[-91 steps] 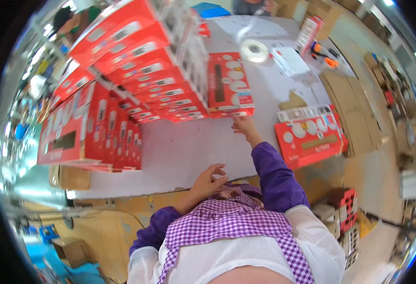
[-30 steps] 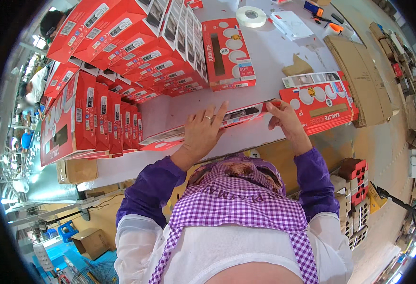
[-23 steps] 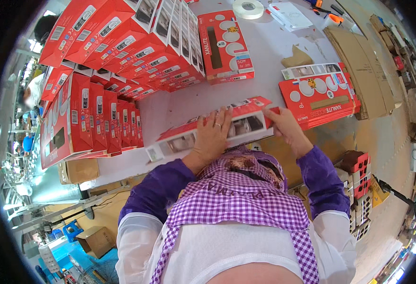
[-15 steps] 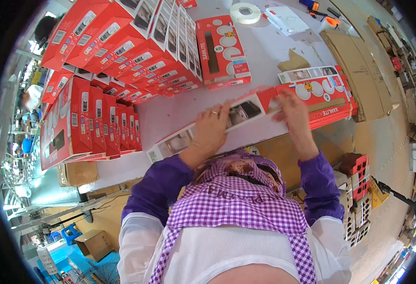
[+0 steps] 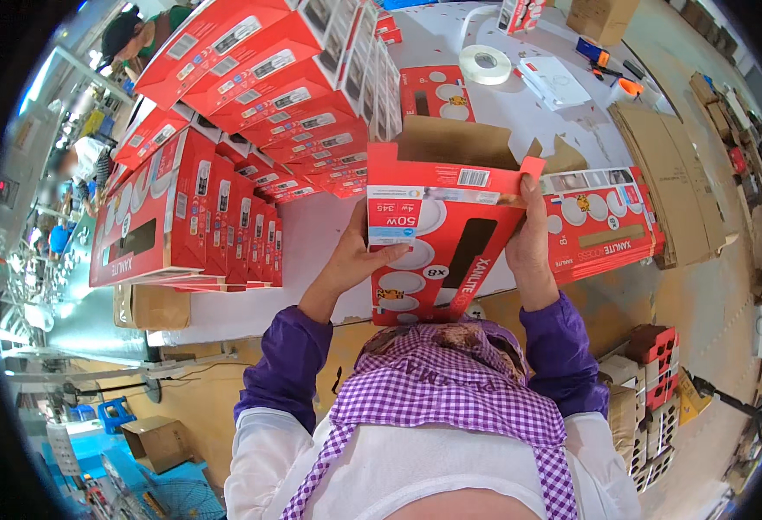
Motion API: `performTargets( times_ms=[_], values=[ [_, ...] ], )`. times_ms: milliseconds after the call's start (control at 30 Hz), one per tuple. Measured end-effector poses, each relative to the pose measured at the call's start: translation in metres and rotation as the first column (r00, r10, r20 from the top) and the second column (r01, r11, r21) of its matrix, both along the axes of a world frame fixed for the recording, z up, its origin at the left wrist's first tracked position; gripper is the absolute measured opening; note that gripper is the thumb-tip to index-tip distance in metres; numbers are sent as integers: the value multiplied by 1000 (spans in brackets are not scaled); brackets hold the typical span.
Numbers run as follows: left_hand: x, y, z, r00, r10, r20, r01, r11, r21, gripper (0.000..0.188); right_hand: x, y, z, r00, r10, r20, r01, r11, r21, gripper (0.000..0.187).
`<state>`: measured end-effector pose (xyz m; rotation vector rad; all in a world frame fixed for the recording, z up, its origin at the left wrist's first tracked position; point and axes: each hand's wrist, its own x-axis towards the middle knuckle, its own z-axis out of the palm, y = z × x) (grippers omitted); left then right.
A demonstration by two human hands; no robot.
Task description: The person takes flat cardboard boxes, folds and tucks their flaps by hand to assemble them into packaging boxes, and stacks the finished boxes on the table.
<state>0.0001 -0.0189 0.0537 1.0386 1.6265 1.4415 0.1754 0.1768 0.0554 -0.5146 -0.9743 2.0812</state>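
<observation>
Here both hands hold one red carton (image 5: 437, 243) up above the near edge of the white table (image 5: 312, 238), its brown top flaps open. The left hand (image 5: 355, 260) has its grip closed on the carton's left side, thumb across the printed face; the right hand (image 5: 528, 247) clasps the right edge, fingers reaching up to the flap. Just right of it lies a stack of flat red cartons (image 5: 602, 221), close to the right hand. Left of the carton stands a row of upright red boxes (image 5: 186, 217), and behind it a taller leaning pile of red boxes (image 5: 286, 78) crowds the far side. Farther back lie a roll of tape (image 5: 485, 63), a white packet (image 5: 553, 82) and flat brown cardboard (image 5: 658, 165).
</observation>
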Motion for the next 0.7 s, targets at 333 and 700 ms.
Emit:
performTargets(
  times_ms=[333,700],
  values=[
    [4,8,73,794,271,544,-449,865,224,47,-29,-48,34,989,-32,147,28,999,30,34],
    [-16,21,27,841,509,185,-541,795,275,38,-33,-32,-6,927,-274,258,60,785,616,28]
  ],
)
